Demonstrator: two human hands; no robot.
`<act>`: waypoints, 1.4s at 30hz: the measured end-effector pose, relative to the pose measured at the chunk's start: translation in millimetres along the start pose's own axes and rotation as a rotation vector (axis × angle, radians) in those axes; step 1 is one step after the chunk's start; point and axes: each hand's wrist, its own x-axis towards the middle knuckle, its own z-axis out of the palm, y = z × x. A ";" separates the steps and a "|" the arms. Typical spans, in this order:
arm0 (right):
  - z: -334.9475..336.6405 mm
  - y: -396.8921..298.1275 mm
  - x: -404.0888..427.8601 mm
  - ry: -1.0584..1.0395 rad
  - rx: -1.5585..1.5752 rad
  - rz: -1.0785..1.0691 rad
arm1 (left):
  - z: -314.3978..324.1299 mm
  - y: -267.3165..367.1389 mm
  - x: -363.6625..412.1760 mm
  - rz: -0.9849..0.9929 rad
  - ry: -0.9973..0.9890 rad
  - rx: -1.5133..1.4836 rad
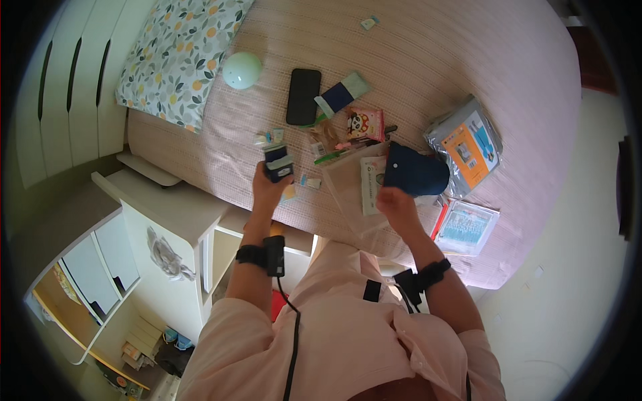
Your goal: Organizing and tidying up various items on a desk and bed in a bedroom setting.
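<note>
My left hand point(271, 181) holds dark blue and pale green tissue-like packets point(279, 161) above the near side of the bed. My right hand point(399, 208) has its fingers curled at the lower edge of a navy cap point(419, 170). It overlaps a clear plastic pouch point(343, 193); whether the fingers grip the pouch or the cap is hidden. A white printed packet point(371, 188) lies in or on the pouch, partly beneath the cap. Small white-and-blue packets point(312, 182) are scattered about my left hand.
Beyond my hands lie a black phone point(303, 96), another blue-and-green packet point(341, 95), a pink snack bag point(365, 124) and a pale green ball point(242, 70). At right are a grey wrapped package point(469, 150) and a clear folder point(466, 226). A cabinet point(165, 200) stands at left.
</note>
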 end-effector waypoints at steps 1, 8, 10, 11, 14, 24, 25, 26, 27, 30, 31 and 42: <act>2.5 -23.1 14.4 0.015 -0.179 -0.047 | -14.5 -10.8 4.7 -0.045 0.007 -0.145; 9.5 -86.4 138.3 0.225 -0.895 -0.576 | -36.4 -15.4 76.6 0.097 0.086 0.100; 11.0 -84.9 161.4 0.265 -1.014 -0.704 | -18.8 -2.6 81.4 0.341 0.063 0.531; 10.3 -85.1 168.0 0.234 -1.033 -0.613 | -4.7 16.3 79.9 0.334 0.058 0.515; 28.1 -101.6 179.8 0.149 -1.139 -0.448 | 12.3 32.0 74.1 0.166 0.205 0.687; 36.7 -116.1 154.4 -0.041 -0.465 -0.161 | 11.5 23.7 75.2 0.035 0.152 0.684; 41.6 -107.2 155.1 -0.036 -0.471 -0.161 | 16.0 25.8 75.4 0.039 0.165 0.681; 56.9 -91.7 157.4 -0.018 -0.304 -0.219 | 20.1 27.9 75.5 0.043 0.179 0.680; 68.8 -80.9 160.0 0.008 -0.140 -0.278 | 25.8 31.7 77.4 0.049 0.174 0.668; 103.6 -80.4 172.4 -0.028 -0.397 -0.324 | 30.6 33.1 82.6 -0.054 0.164 0.691; 116.2 -91.6 170.7 -0.036 -0.551 -0.173 | 27.0 29.6 83.7 -0.045 0.169 0.711; 77.6 -131.9 155.8 -0.134 -0.373 -0.470 | 17.4 32.8 61.1 -0.100 0.124 0.583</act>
